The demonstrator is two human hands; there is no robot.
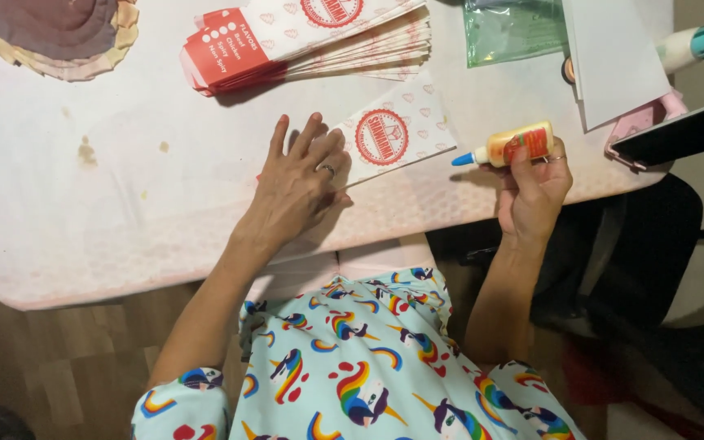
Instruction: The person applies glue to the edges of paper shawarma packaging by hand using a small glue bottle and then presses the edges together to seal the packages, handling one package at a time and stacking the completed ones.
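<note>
On worktop [124, 187]: left hand [299, 183] flat, open, pressing paper bag [393, 130]. Right hand [535, 191] grips glue bottle [515, 147] just beside bag. Bag stack [311, 41] behind looks finished; this one mid-gluing.

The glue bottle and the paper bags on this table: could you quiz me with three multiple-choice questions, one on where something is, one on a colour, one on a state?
1. Where is the stack of paper bags?
A. on the floor
B. at the far side of the table
C. on the person's lap

2. What colour is the tip of the glue bottle?
A. blue
B. black
C. green

3. What is the left hand doing?
A. gripping scissors
B. hanging below the table
C. pressing flat on a single paper bag

Answers:
1 B, the stack lies beyond the hands near the far edge.
2 A, the nozzle shows blue.
3 C, its spread fingers lie on the bag, while the right hand holds the bottle.
</note>
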